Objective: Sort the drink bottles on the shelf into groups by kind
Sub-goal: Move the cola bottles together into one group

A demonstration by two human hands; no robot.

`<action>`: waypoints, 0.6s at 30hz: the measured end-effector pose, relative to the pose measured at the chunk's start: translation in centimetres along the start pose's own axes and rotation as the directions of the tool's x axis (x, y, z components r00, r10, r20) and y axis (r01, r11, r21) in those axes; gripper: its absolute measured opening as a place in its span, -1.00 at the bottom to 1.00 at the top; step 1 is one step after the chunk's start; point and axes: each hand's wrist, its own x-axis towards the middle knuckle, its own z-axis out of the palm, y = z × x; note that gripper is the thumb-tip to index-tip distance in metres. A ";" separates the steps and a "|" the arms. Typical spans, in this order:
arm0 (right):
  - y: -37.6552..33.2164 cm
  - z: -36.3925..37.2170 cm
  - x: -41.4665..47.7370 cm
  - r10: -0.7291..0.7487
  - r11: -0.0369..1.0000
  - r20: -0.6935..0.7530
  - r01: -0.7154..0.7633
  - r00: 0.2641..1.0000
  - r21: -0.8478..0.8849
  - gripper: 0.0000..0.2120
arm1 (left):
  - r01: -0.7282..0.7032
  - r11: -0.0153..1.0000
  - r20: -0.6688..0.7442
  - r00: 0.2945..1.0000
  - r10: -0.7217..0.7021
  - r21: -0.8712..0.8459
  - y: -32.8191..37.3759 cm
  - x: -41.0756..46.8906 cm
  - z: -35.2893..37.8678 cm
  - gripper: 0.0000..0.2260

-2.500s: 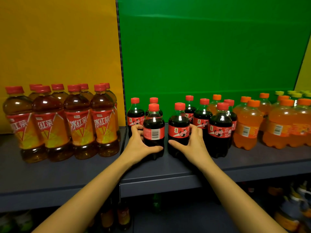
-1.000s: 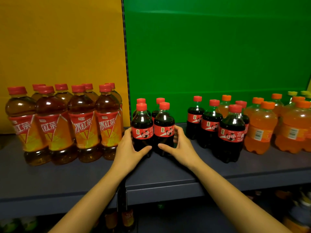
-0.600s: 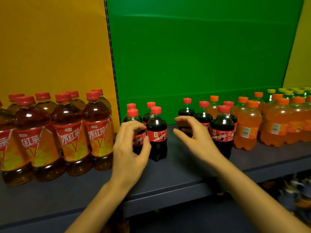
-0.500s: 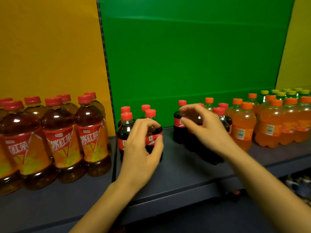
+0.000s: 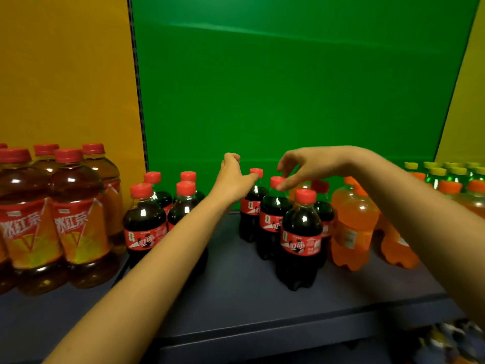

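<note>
The left hand (image 5: 232, 177) is stretched to the rear cola bottle (image 5: 249, 207) of the right-hand cluster, thumb beside its red cap (image 5: 256, 172); whether anything is gripped cannot be told. The right hand (image 5: 312, 165) is held released above the same cluster, fingers spread, one fingertip (image 5: 284, 185) at the cap of the next cola bottle (image 5: 271, 219). These small plastic bottles are judged full, stiff, fairly light and smooth; a hold round the shoulder below the cap is advised, since narrow bottles are easily toppled. Every bottle is stood upright on the shelf (image 5: 236, 290), long axis vertical, cap upward. Four more colas (image 5: 145, 229) are grouped beside the iced tea bottles (image 5: 78, 227); orange soda bottles (image 5: 351, 224) are ranged just right of the cluster
</note>
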 end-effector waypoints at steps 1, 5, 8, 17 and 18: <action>0.3 0.0 0.5 -0.008 1.000 0.070 0.009 0.998 -0.011 -0.49 | 0.045 0.999 0.035 0.998 -0.046 0.021 0.0 0.6 0.2 -0.44; 1.2 0.3 2.2 -0.048 0.997 0.251 0.061 0.967 -0.046 -0.57 | 0.205 0.976 0.181 0.960 -0.214 0.069 -0.2 2.2 0.6 -0.35; 1.2 0.5 3.0 -0.060 0.993 0.317 0.088 0.947 -0.075 -0.50 | 0.203 0.968 0.267 0.934 -0.236 0.145 0.0 2.6 0.7 -0.60; 1.6 1.2 4.2 -0.097 0.993 0.285 0.110 0.954 -0.031 -0.54 | 0.032 0.881 0.352 0.909 -0.222 0.472 0.5 3.7 -0.3 -0.63; 1.7 1.2 4.3 -0.092 0.993 0.285 0.110 0.954 -0.046 -0.53 | 0.027 0.866 0.352 0.907 -0.231 0.499 0.6 3.6 -0.6 -0.62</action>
